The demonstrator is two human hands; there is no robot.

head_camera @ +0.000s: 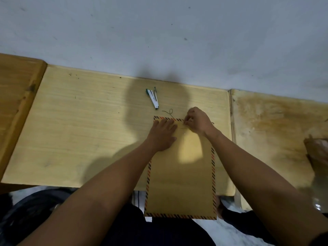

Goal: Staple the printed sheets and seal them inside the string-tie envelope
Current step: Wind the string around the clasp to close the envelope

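A brown envelope (pixel 181 183) with a striped red-and-black border lies on the wooden table (pixel 85 130), its near end hanging over the front edge. My left hand (pixel 162 134) presses flat on its upper left part, fingers straight. My right hand (pixel 197 122) is at the top flap, with fingertips pinching the thin dark string (pixel 168 112), whose loose end curls on the table just beyond the envelope. A white and green stapler (pixel 153 98) lies further back. No printed sheets show.
The table butts against a pale wall (pixel 159 32) at the back. A darker wooden surface (pixel 16 96) adjoins on the left, a stained one (pixel 276 132) on the right. A blurred brown object (pixel 317 151) sits at the right edge.
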